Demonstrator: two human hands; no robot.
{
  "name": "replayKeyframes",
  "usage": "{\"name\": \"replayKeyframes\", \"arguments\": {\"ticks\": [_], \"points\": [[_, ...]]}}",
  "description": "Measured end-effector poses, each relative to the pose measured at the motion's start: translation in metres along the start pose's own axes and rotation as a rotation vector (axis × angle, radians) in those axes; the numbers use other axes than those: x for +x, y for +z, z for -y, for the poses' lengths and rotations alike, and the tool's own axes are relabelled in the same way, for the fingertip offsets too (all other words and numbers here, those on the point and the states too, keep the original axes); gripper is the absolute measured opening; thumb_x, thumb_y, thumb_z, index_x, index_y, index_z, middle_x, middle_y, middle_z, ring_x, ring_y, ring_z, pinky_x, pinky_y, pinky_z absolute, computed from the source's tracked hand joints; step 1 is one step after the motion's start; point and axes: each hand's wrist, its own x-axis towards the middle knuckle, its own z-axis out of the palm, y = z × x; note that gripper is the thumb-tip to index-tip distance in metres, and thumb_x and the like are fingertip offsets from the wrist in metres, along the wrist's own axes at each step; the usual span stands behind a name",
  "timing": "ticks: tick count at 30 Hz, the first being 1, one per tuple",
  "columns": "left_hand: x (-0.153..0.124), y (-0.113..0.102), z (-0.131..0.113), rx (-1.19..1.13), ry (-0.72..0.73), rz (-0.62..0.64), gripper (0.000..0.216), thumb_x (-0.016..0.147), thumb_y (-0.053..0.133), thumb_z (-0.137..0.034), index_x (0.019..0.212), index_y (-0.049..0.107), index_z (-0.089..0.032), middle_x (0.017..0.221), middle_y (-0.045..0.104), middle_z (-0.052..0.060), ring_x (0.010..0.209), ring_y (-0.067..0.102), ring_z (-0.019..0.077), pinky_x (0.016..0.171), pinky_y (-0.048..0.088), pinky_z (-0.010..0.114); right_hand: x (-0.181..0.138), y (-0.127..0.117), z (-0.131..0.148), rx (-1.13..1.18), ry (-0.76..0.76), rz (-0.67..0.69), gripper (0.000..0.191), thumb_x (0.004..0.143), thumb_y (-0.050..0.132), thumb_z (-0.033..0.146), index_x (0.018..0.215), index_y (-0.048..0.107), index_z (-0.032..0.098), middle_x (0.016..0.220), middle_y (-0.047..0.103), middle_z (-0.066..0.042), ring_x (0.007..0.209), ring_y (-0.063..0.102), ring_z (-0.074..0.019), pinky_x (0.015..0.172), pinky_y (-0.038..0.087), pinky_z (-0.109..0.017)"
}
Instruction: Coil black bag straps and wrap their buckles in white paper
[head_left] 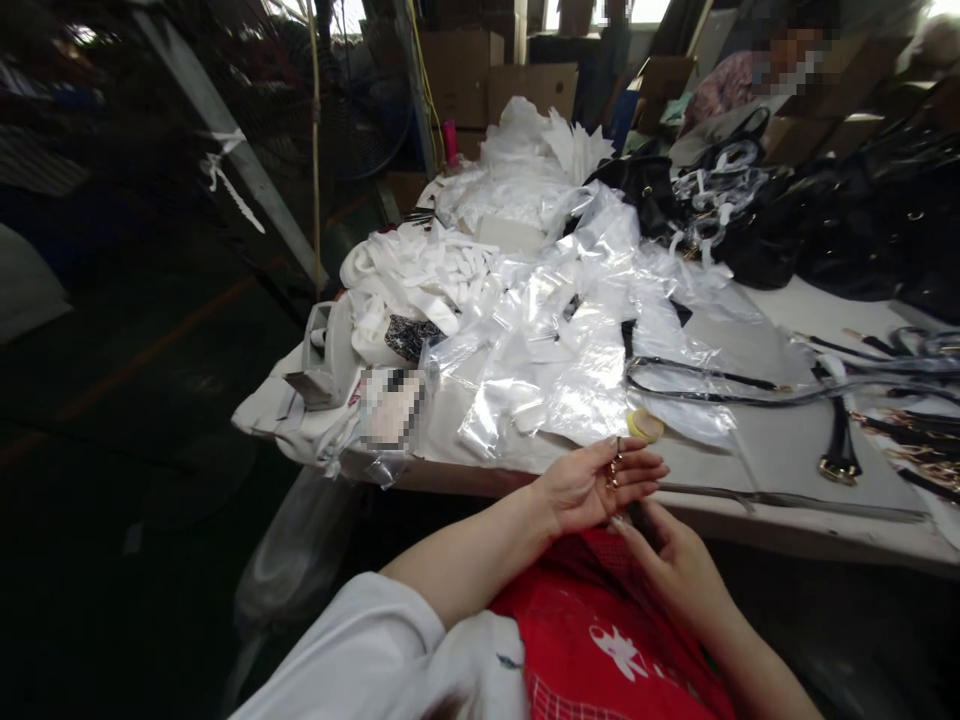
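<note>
My left hand (596,482) lies palm up at the table's near edge, fingers loosely curled around a small metal clasp (613,468). Just below it my right hand (671,555) is closed in a pinch on something I cannot make out, its fingertips touching the left palm. A small roll of tape (645,426) lies on the table just beyond the left fingers. Black straps (750,385) with gold buckles stretch across the table to the right.
Clear plastic bags (570,340) cover the middle of the white table (787,450). White strips (420,275) are piled at the left, with a tape dispenser (326,350) beside them. Black handbags (825,210) fill the back right. Another person (739,80) sits beyond; cardboard boxes (495,75) behind.
</note>
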Motion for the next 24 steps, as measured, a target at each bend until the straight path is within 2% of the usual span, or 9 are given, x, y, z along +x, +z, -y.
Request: {"name": "replayKeyframes", "arguments": {"ticks": [3, 5, 8, 11, 14, 17, 20, 22, 24], "points": [[0.012, 0.005, 0.011, 0.22, 0.206, -0.016, 0.037, 0.086, 0.065, -0.037, 0.113, 0.064, -0.012, 0.104, 0.072, 0.012, 0.1, 0.068, 0.0204, 0.094, 0.046, 0.033, 0.006, 0.0, 0.007, 0.262, 0.051, 0.07, 0.039, 0.084, 0.065, 0.046, 0.11, 0.061, 0.017, 0.102, 0.072, -0.009, 0.096, 0.065, -0.0268, 0.082, 0.052, -0.033], [0.012, 0.004, 0.015, 0.495, 0.33, -0.028, 0.046, 0.089, 0.06, -0.042, 0.125, 0.059, -0.014, 0.115, 0.069, 0.015, 0.108, 0.065, 0.0224, 0.099, 0.044, 0.036, 0.005, -0.004, 0.012, 0.404, 0.098, 0.133, 0.039, 0.083, 0.066, 0.046, 0.107, 0.061, 0.016, 0.094, 0.072, -0.008, 0.085, 0.065, -0.0235, 0.075, 0.052, -0.032], [0.005, 0.001, 0.014, 1.152, 0.542, 0.024, 0.044, 0.096, 0.045, -0.036, 0.133, 0.054, -0.015, 0.124, 0.065, 0.016, 0.117, 0.059, 0.0253, 0.102, 0.042, 0.04, -0.005, -0.014, 0.016, 0.513, 0.174, 0.253, 0.036, 0.085, 0.065, 0.05, 0.097, 0.061, 0.015, 0.071, 0.067, -0.004, 0.058, 0.057, -0.0146, 0.054, 0.047, -0.025], [-0.004, -0.001, 0.009, 1.797, 0.643, 0.168, 0.042, 0.096, 0.037, -0.027, 0.129, 0.056, -0.011, 0.109, 0.068, 0.018, 0.102, 0.064, 0.0267, 0.091, 0.048, 0.04, -0.016, -0.033, 0.013, 0.557, 0.214, 0.237, 0.036, 0.086, 0.063, 0.052, 0.085, 0.06, 0.016, 0.053, 0.056, 0.002, 0.044, 0.044, -0.0087, 0.045, 0.038, -0.021], [-0.013, 0.003, 0.007, 2.125, 0.571, 0.295, 0.038, 0.094, 0.038, -0.032, 0.106, 0.064, -0.008, 0.086, 0.068, 0.015, 0.079, 0.064, 0.0256, 0.075, 0.049, 0.037, -0.018, -0.06, 0.006, 0.555, 0.252, 0.103, 0.04, 0.084, 0.062, 0.056, 0.077, 0.061, 0.017, 0.044, 0.044, 0.006, 0.037, 0.036, -0.0073, 0.041, 0.037, -0.022], [-0.022, 0.012, 0.006, 2.006, 0.36, 0.344, 0.042, 0.094, 0.036, -0.043, 0.075, 0.061, -0.015, 0.067, 0.061, 0.007, 0.063, 0.058, 0.019, 0.065, 0.045, 0.031, -0.01, -0.079, 0.003, 0.331, 0.251, 0.007, 0.037, 0.082, 0.064, 0.056, 0.079, 0.065, 0.019, 0.051, 0.054, 0.002, 0.042, 0.05, -0.013, 0.043, 0.045, -0.025], [-0.028, 0.024, 0.003, 1.423, 0.11, 0.319, 0.053, 0.096, 0.026, -0.051, 0.07, 0.058, -0.016, 0.054, 0.047, -0.001, 0.049, 0.044, 0.0108, 0.055, 0.038, 0.024, -0.002, -0.077, 0.004, 0.066, 0.04, -0.116, 0.033, 0.083, 0.064, 0.05, 0.099, 0.07, 0.023, 0.096, 0.072, -0.008, 0.089, 0.068, -0.0257, 0.076, 0.056, -0.034], [-0.032, 0.031, -0.002, 1.024, -0.009, 0.271, 0.055, 0.094, 0.029, -0.059, 0.073, 0.057, -0.016, 0.047, 0.036, -0.006, 0.041, 0.031, 0.0083, 0.047, 0.031, 0.023, -0.001, -0.062, 0.005, 0.048, -0.103, -0.067, 0.04, 0.087, 0.059, 0.046, 0.119, 0.064, 0.023, 0.118, 0.067, -0.01, 0.112, 0.061, -0.0282, 0.094, 0.05, -0.038], [-0.036, 0.037, -0.006, 0.79, -0.073, 0.217, 0.054, 0.089, 0.037, -0.063, 0.074, 0.056, -0.016, 0.043, 0.031, -0.009, 0.038, 0.025, 0.0073, 0.043, 0.029, 0.022, -0.003, -0.045, 0.003, 0.042, -0.133, 0.043, 0.039, 0.09, 0.053, 0.043, 0.121, 0.061, 0.02, 0.111, 0.069, -0.011, 0.103, 0.065, -0.0278, 0.09, 0.052, -0.038]]}}
